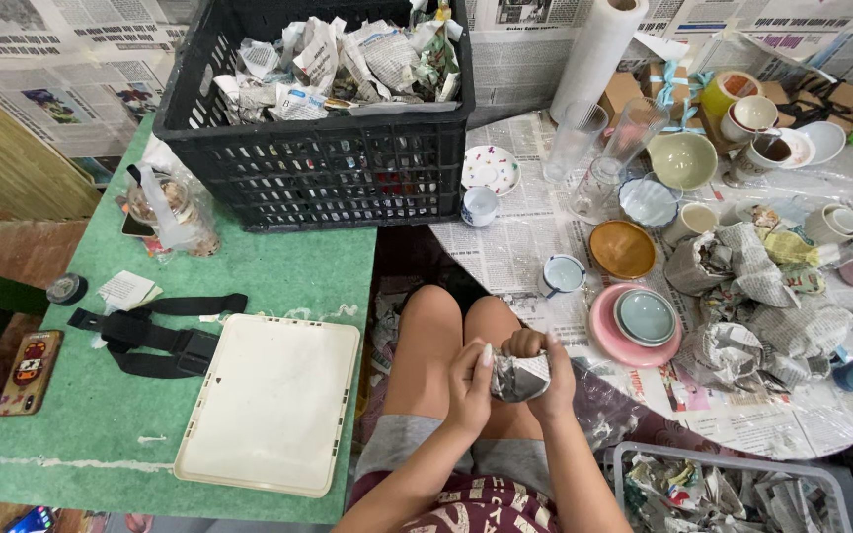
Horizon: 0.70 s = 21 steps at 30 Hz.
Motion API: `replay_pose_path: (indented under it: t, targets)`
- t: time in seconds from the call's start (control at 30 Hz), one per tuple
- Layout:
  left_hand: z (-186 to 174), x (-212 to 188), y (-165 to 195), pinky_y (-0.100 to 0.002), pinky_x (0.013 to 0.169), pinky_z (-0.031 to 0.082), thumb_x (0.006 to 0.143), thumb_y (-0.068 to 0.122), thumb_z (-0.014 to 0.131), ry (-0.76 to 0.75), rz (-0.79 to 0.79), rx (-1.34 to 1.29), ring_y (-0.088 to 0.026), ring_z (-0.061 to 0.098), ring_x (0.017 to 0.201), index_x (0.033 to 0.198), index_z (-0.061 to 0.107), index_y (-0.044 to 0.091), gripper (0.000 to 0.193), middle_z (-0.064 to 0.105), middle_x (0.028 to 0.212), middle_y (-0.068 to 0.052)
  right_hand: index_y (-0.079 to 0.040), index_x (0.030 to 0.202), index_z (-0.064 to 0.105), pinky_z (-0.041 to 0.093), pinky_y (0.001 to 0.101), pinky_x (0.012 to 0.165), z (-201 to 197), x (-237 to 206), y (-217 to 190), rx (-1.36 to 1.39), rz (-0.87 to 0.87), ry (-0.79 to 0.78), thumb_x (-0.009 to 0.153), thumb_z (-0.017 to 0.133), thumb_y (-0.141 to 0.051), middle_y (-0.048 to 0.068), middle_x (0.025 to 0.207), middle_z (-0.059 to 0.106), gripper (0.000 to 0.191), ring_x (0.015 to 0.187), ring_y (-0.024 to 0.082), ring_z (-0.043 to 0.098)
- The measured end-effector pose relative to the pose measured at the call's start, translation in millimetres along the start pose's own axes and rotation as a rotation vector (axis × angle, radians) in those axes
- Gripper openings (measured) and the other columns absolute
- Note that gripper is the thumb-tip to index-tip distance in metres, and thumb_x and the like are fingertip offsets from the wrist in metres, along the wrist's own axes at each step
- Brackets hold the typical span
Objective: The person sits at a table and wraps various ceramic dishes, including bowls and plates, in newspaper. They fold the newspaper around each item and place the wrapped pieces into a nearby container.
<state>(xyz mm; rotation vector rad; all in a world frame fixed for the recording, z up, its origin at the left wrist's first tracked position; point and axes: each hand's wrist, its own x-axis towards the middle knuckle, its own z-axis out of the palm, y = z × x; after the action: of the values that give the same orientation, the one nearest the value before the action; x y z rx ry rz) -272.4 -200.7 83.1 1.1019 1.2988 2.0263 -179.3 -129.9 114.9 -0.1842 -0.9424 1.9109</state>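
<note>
Over my bare knees, both hands hold a small bundle wrapped in newspaper (518,376). My left hand (469,385) grips its left side with the fingers curled over the paper. My right hand (548,373) closes on its right side and top. What is inside the wrapping is hidden. A pink plate (604,331) with a pale green dish on it sits on the round table just right of my hands.
A black crate (318,158) full of crumpled newspaper stands on the green table (101,424), with a white tray (269,400), black strap (150,336) and phone (30,370). Cups, bowls, glasses and wrapped bundles crowd the newspaper-covered round table (505,252). A clear bin (723,489) of paper sits at lower right.
</note>
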Motion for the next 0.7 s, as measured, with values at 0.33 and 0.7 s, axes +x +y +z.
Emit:
replay_pose_path:
  t: [0.33, 0.7]
  targets:
    - [-16.9, 15.3, 3.1, -0.031, 0.065, 0.035, 0.106, 0.019, 0.055, -0.127, -0.009, -0.059, -0.011, 0.04, 0.069, 0.074, 0.04, 0.002, 0.039, 0.04, 0.073, -0.003, 0.003, 0.083, 0.058, 0.053, 0.0353, 0.09, -11.4, -8.1, -6.6, -0.563, -0.098, 0.056, 0.106, 0.051, -0.017, 0.008, 0.086, 0.061, 0.031, 0.087, 0.02, 0.061]
    - [-19.4, 23.0, 10.4, -0.035, 0.119, 0.026, 0.104, 0.045, 0.033, -0.373, -0.771, -0.081, -0.012, 0.035, 0.144, 0.157, 0.029, 0.021, 0.059, 0.049, 0.142, 0.006, 0.0, 0.064, 0.04, 0.039, 0.0339, 0.061, 18.6, -8.4, -32.5, -1.03, -0.542, -0.06, 0.087, 0.062, 0.007, 0.009, 0.065, 0.047, 0.033, 0.062, 0.02, 0.048]
